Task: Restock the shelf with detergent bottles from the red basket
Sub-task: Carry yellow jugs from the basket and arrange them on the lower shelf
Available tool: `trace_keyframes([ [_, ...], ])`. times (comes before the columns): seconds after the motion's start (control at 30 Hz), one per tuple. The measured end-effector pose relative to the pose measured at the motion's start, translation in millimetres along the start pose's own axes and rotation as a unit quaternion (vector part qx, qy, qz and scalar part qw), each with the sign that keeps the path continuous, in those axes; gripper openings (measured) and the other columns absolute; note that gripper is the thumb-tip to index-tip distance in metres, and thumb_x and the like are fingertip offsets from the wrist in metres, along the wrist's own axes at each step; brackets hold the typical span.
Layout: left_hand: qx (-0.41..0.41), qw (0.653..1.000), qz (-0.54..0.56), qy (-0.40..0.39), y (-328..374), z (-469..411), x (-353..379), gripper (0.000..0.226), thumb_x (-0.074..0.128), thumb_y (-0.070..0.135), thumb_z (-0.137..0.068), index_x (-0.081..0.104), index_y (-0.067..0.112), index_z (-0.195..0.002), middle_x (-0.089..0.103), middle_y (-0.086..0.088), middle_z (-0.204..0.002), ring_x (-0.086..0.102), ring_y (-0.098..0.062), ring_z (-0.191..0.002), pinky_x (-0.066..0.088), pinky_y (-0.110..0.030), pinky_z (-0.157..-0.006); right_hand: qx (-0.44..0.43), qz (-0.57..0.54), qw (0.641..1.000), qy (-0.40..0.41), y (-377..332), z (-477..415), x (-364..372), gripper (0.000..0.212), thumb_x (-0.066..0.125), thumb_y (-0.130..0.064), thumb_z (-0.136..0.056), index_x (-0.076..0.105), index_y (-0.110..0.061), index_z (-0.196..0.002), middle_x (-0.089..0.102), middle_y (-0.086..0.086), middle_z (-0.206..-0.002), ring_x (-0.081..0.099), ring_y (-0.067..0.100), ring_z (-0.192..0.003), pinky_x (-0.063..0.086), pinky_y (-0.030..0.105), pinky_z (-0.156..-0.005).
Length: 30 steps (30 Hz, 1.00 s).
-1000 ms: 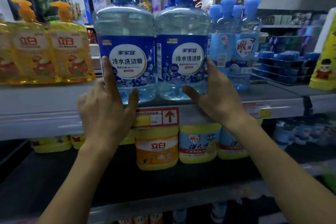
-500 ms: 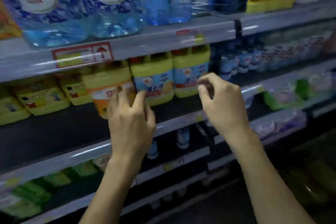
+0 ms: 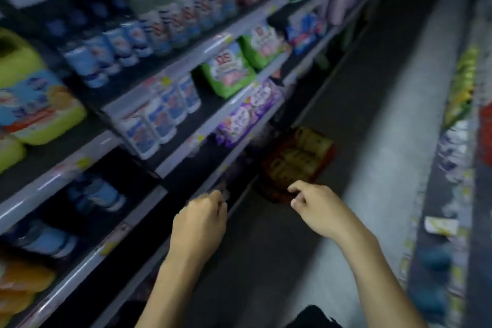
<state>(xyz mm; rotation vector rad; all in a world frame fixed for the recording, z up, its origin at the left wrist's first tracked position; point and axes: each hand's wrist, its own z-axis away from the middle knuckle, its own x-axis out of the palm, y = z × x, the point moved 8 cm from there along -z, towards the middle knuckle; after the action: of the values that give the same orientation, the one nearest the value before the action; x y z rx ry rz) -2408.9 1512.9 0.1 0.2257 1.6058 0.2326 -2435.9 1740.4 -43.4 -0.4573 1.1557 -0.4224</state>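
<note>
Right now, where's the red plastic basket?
Head view, centre-right: the red plastic basket sits on the grey floor at the foot of the left-hand shelving, below the purple packs and just beyond the right hand.

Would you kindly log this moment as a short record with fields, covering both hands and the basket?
left hand: empty, fingers loosely curled
right hand: empty, fingers loosely curled, above the aisle floor
red plastic basket: on that floor, against the shelving
basket contents: yellow detergent containers, too blurred to count
next step (likely): reach down to the basket
</note>
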Motion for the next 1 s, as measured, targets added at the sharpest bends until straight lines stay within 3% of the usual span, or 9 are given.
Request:
trace_keyframes([
  [0.2, 0.071, 0.996, -0.013, -0.045, 119, -32, 50, 0.029, 0.046, 0.036, -0.100, 0.059, 0.019, -0.081, 0.063, 0.002, -0.077, 0.062, -0.025, -0.074, 0.043, -0.034, -0.060, 0.105, -0.083, 0.989, 0.071, 124, 26, -32, 0.022, 0.048, -0.027, -0.098, 0.063, -0.033, -0.114, 0.071, -0.005, -0.101, 0.066, 0.019, -0.095, 0.056, 0.040, -0.086],
  [0.27, 0.085, 0.993, -0.031, -0.082, 144, -43, 70, 0.031, 0.046, 0.036, -0.101, 0.059, 0.018, -0.079, 0.064, 0.001, -0.075, 0.064, -0.026, -0.075, 0.041, -0.033, -0.059, 0.132, -0.099, 0.983, 0.084, 155, 29, -39, 0.032, 0.045, -0.012, -0.096, 0.065, -0.031, -0.112, 0.071, -0.004, -0.097, 0.067, 0.020, -0.093, 0.056, 0.039, -0.085],
  [0.37, 0.124, 0.984, -0.040, -0.123, 169, -65, 99, 0.014, 0.050, 0.023, -0.097, 0.062, 0.024, -0.092, 0.066, 0.002, -0.088, 0.066, -0.026, -0.082, 0.051, -0.036, -0.064, 0.158, -0.102, 0.977, 0.099, 188, 26, -51, 0.045, 0.043, -0.002, -0.089, 0.065, -0.030, -0.116, 0.068, -0.008, -0.098, 0.067, 0.021, -0.097, 0.056, 0.037, -0.087],
  [0.53, 0.131, 0.976, -0.020, -0.170, 201, -114, 138, 0.025, 0.049, 0.038, -0.099, 0.059, 0.031, -0.121, 0.067, 0.005, -0.104, 0.066, -0.021, -0.092, 0.056, -0.037, -0.072, 0.180, -0.111, 0.971, 0.114, 220, -9, -77, 0.030, 0.046, -0.019, -0.098, 0.062, -0.029, -0.121, 0.071, 0.001, -0.110, 0.067, 0.025, -0.099, 0.055, 0.039, -0.087],
  [0.7, 0.126, 0.967, 0.002, -0.224, 219, -186, 176, 0.026, 0.049, 0.043, -0.098, 0.052, 0.032, -0.122, 0.067, 0.005, -0.100, 0.066, -0.022, -0.092, 0.057, -0.041, -0.074, 0.186, -0.085, 0.975, 0.086, 241, -77, -113, 0.029, 0.050, -0.023, -0.097, 0.063, -0.026, -0.123, 0.070, 0.000, -0.115, 0.066, 0.023, -0.103, 0.054, 0.038, -0.090],
  [0.87, 0.114, 0.961, 0.014, -0.251, 232, -271, 191, 0.034, 0.046, 0.043, -0.100, 0.048, 0.034, -0.132, 0.065, 0.003, -0.112, 0.065, -0.019, -0.098, 0.057, -0.039, -0.079, 0.169, -0.043, 0.984, 0.041, 243, -157, -160, 0.030, 0.053, -0.024, -0.096, 0.062, -0.024, -0.124, 0.070, -0.003, -0.111, 0.065, 0.019, -0.104, 0.052, 0.035, -0.093],
  [1.0, 0.098, 0.964, 0.029, -0.247, 240, -331, 202, 0.037, 0.044, 0.042, -0.101, 0.044, 0.033, -0.137, 0.064, 0.001, -0.106, 0.066, -0.019, -0.088, 0.057, -0.037, -0.074, 0.148, -0.038, 0.988, 0.030, 249, -222, -191, 0.029, 0.053, -0.026, -0.097, 0.061, -0.024, -0.125, 0.070, -0.005, -0.105, 0.066, 0.018, -0.102, 0.053, 0.035, -0.091],
])
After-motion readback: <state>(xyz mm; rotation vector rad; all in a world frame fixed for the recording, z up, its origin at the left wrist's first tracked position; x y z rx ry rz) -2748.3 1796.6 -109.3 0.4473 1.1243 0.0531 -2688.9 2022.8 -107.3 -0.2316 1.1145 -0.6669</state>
